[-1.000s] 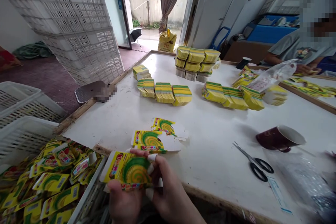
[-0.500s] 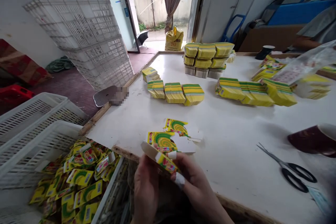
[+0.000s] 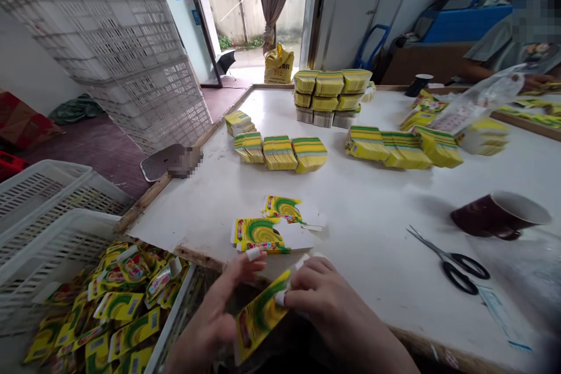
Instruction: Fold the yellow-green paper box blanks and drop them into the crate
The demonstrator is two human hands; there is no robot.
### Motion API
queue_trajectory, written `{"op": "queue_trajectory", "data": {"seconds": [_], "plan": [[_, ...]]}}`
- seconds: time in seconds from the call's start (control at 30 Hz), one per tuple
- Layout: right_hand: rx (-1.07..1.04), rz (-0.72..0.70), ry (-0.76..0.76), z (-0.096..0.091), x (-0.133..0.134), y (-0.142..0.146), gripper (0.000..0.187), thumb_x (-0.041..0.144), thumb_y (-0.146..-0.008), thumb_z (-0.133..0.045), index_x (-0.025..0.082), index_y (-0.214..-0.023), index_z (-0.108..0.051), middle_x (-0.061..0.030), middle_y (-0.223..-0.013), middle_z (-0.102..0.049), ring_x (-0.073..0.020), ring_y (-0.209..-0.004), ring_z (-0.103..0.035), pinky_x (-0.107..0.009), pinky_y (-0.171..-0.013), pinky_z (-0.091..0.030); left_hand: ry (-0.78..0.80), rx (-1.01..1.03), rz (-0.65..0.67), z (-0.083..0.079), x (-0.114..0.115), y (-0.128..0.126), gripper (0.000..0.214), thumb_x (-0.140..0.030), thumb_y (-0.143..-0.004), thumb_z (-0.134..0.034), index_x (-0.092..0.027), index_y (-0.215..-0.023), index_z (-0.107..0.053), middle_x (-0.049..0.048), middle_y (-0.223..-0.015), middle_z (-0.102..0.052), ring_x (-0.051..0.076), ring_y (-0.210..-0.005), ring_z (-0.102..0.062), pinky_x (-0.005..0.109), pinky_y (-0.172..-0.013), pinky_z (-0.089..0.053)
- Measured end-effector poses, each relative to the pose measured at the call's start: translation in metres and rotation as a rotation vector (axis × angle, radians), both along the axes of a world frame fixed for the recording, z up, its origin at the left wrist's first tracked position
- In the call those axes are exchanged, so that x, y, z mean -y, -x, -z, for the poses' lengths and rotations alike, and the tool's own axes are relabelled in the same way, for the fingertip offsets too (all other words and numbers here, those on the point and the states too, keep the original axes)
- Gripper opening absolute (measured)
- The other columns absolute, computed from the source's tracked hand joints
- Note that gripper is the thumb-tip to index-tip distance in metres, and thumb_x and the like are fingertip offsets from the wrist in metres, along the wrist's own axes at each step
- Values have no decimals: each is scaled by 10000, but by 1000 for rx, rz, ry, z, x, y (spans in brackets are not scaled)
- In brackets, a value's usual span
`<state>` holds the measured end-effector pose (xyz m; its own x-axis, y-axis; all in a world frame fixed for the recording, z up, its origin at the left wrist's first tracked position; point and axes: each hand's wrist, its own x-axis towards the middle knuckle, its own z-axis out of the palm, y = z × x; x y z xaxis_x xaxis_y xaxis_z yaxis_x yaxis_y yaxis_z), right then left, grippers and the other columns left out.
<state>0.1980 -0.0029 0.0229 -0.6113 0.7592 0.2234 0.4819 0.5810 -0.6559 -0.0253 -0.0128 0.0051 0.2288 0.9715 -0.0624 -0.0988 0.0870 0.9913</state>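
A flat yellow and green carton point(image 3: 259, 320) tilts between my hands at the near table edge. My right hand point(image 3: 324, 298) pinches its upper corner with taped fingertips. My left hand point(image 3: 214, 318) grips its lower left side, one taped finger reaching toward the table. Just beyond lies a small pile of flat cartons point(image 3: 258, 235), with another carton point(image 3: 283, 208) behind it. At the lower left a white crate point(image 3: 65, 234) holds several loose cartons point(image 3: 118, 304).
Bundled carton stacks point(image 3: 280, 153) lie in rows, with a taller stack point(image 3: 328, 96) further back. Scissors point(image 3: 456, 260) and a dark red cup point(image 3: 499, 223) lie to the right. Another person sits at the far right with a plastic bag point(image 3: 477, 99). White crates point(image 3: 123, 58) lean on the left.
The carton has swung from held up and edge-on to tilted low between my hands. My left hand has dropped to its lower side. The view has shifted slightly.
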Motion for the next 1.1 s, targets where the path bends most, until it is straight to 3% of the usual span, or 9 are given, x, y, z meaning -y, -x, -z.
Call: {"op": "queue_trajectory", "data": {"seconds": [0.1,0.17,0.23,0.33,0.47,0.57,0.73,0.93,1.1], "plan": [[-1,5,-106,5,6,4,129,209,-945,-591,286,-951,-694,0,-859,-689,-211,-937,-617,-524,-1128,-264,-60,-306,292,-1,-2,-11,900,-476,-583,-867,-253,-1381,-516,110,-1332,-613,359,-1217,-567,468,-1037,-442],[-107,148,-159,14,9,7,249,185,-938,-580,309,-1144,-645,-44,-1107,-668,-253,-1170,-550,-552,-1184,-143,-111,-443,229,5,-1,-22,710,-334,-721,-777,-243,-1365,-495,104,-1295,-633,320,-1178,-600,447,-1007,-471],[-256,361,-128,24,10,9,517,211,-909,-600,292,-1399,-458,-111,-1405,-499,-302,-1366,-385,-549,-1181,-189,-160,-568,52,17,3,-31,640,-325,-788,-694,-196,-1363,-446,139,-1238,-655,314,-1113,-635,455,-951,-506],[-518,472,210,36,10,14,652,366,-912,-580,230,-1494,-320,-145,-1499,-408,-331,-1408,-348,-515,-1130,-333,-221,-653,-120,35,13,-39,753,-395,-768,-708,-170,-1388,-345,170,-1183,-669,327,-1049,-660,467,-879,-534],[-798,323,794,35,9,24,452,477,-926,-510,215,-1282,-603,-120,-1303,-630,-329,-1210,-574,-476,-1018,-461,-292,-650,-168,44,21,-47,748,-374,-800,-652,-214,-1418,-261,172,-1284,-617,313,-1105,-644,460,-888,-528],[-840,278,903,27,5,27,412,396,-869,-596,225,-1240,-648,-85,-1237,-675,-311,-1206,-574,-463,-1069,-411,-361,-659,-124,42,20,-51,692,-328,-795,-651,-254,-1378,-285,148,-1293,-611,288,-1092,-651,431,-883,-532],[-808,257,878,25,3,27,506,324,-890,-532,247,-1391,-525,-70,-1346,-615,-271,-1304,-505,-439,-1147,-327,-430,-661,18,34,12,-50,752,-154,-672,-702,-289,-1290,-294,69,-1150,-668,234,-946,-691,336,-792,-551],[-545,124,573,35,14,20,667,357,-957,-512,227,-1549,-235,-103,-1583,-333,-267,-1454,-312,-439,-1195,-249,-358,-587,28,27,3,-42,647,-181,-724,-639,-262,-1268,-298,44,-1053,-680,210,-844,-688,325,-728,-560],[-423,78,292,36,14,24,622,89,-909,-462,251,-1500,-354,-94,-1543,-402,-221,-1424,-379,-401,-1164,-338,-315,-594,-10,35,3,-44,470,-234,-786,-622,-254,-1176,-359,83,-1051,-666,252,-898,-699,376,-752,-566]]}}
